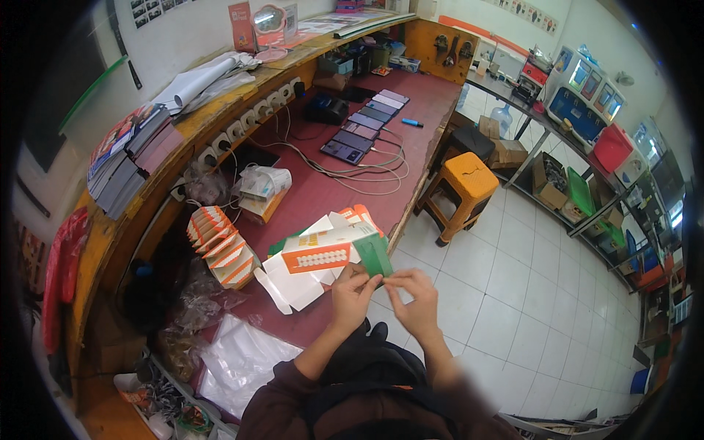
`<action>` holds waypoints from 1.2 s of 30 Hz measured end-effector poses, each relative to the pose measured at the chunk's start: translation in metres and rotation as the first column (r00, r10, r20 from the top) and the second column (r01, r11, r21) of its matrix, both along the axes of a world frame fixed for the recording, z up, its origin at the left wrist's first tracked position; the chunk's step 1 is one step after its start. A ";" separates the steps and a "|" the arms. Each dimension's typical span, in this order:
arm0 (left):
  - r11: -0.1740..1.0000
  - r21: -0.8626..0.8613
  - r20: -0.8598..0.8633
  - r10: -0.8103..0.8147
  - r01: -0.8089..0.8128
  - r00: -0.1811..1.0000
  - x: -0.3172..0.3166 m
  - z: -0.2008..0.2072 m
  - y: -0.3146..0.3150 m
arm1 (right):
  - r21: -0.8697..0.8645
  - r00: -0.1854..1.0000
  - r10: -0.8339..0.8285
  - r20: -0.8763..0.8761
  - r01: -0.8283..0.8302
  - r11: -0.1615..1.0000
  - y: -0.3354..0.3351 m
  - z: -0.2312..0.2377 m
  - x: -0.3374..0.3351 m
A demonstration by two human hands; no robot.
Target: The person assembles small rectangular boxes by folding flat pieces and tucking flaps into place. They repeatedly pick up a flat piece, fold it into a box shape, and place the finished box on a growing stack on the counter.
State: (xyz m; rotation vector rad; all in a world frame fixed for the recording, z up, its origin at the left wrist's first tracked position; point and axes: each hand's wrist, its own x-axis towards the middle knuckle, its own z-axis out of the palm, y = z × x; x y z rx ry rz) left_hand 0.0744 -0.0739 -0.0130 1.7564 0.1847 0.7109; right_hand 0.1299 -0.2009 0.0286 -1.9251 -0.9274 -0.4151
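Both hands meet at the near edge of a green cardboard piece (375,257), which looks like a box panel or flap. My left hand (353,295) pinches its lower edge, fingers closed. Right beside it, my right hand (413,299) pinches the same edge near the corner. Just beyond lies an orange and white carton (317,257) with a row of pale round shapes printed on its side. White unfolded cardboard flaps (287,288) spread beneath it. Whether the green piece joins the carton cannot be made out. Left of these, several folded orange and white cartons (222,248) stand in a row.
The dark red tabletop (293,213) holds a line of phones (359,130) with white cables, a blue marker (412,123) and clear plastic bags (246,363). An orange stool (469,176) stands on the tiled floor to the right. A metal shelf (561,136) lies beyond.
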 end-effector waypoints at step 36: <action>0.870 0.119 0.134 -0.492 0.479 0.860 -0.031 0.039 0.022 | 0.345 0.828 0.472 -0.302 -0.367 0.864 -0.030 -0.008 -0.010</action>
